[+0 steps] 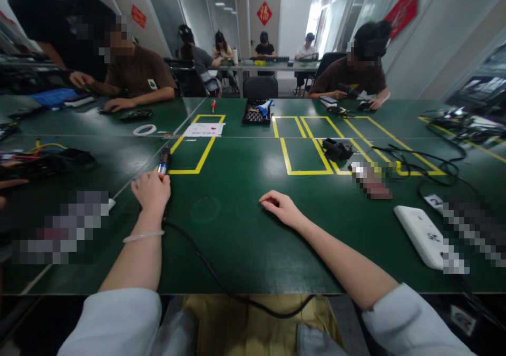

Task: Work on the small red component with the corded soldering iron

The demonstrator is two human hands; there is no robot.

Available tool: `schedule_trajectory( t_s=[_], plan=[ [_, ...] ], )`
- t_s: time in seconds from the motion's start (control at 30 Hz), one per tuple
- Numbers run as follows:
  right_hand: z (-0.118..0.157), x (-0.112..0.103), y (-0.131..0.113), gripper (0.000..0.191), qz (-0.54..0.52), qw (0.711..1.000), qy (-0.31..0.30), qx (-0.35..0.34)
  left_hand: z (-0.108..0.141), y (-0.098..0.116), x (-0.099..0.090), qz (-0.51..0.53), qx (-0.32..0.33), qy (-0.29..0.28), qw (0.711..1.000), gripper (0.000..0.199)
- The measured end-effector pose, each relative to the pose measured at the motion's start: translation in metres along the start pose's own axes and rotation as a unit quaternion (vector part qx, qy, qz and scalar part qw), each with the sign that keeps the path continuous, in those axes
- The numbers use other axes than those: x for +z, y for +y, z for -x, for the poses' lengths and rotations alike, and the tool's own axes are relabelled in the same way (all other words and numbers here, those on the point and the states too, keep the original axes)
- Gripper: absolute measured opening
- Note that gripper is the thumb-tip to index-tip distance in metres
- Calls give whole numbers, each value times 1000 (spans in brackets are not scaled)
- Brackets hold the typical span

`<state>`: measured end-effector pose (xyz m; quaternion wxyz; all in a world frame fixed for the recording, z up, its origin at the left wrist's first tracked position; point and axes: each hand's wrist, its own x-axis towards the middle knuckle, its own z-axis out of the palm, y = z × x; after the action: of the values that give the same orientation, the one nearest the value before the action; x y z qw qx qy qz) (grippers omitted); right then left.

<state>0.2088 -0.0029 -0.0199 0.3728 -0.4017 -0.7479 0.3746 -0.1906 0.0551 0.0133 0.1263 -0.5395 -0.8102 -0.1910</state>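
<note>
My left hand (152, 192) is wrapped round a dark, corded electric screwdriver (163, 158) with a bluish band, resting beside the left yellow-taped rectangle. Its black cable (205, 263) runs from under the hand over the table edge and across my lap. On the green tabletop (225, 250), my right hand (281, 208) rests with the fingers loosely curled together. I see nothing in it, though its palm side is hidden. Beyond the left hand, a white paper sheet (204, 129) lies across the tape.
A black tray (256, 114) holds a blue-handled tool. To the right lie a black device part (337, 149), tangled cables (415, 158) and a white power bank (419, 234). A tape roll (144, 130) sits at left. Co-workers (138, 71) sit across the table.
</note>
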Motion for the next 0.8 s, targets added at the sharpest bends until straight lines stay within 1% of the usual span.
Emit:
schedule_trajectory(
  t_s=[0.07, 0.1, 0.13, 0.17, 0.2, 0.23, 0.3, 0.4, 0.5, 0.57, 0.63, 0.8],
  plan=[
    [0, 1, 1, 17, 1, 1000, -1, 0, 2, 9, -3, 24, 13, 12, 1000, 32],
    [0, 1, 1, 17, 1, 1000, -1, 1, 4, 16, -4, 56, 26, 5, 998, 33],
    [-1, 1, 0, 17, -1, 1000, -1, 3, 7, 25, -5, 107, 46, -16, 993, 34],
    [-1, 1, -1, 17, -3, 1000, -2, 4, 11, 35, -6, 171, 74, -52, 981, 35],
    [-1, 1, -2, 16, -5, 1000, -2, 4, 17, 48, -7, 240, 105, -97, 960, 36],
    [-1, 2, -3, 16, -7, 1000, -3, 4, 24, 61, -9, 305, 137, -147, 931, 37],
    [0, 2, -4, 16, -9, 1000, -6, 3, 42, 88, -12, 389, 191, -233, 870, 41],
    [0, 3, -4, 15, -12, 1000, -10, 1, 72, 122, -18, 430, 253, -332, 801, 41],
    [1, 5, -2, 20, -29, 999, -27, -15, 96, 142, -23, 440, 286, -407, 748, 42],
    [1, 6, -2, 27, -28, 999, -39, -27, 107, 148, -23, 443, 292, -436, 727, 44],
    [1, 7, -3, 31, -8, 998, -44, -37, 112, 150, -23, 445, 295, -451, 715, 45],
    [0, 9, -6, 11, 45, 997, -36, -54, 115, 150, -20, 453, 295, -460, 704, 45]
  ],
)
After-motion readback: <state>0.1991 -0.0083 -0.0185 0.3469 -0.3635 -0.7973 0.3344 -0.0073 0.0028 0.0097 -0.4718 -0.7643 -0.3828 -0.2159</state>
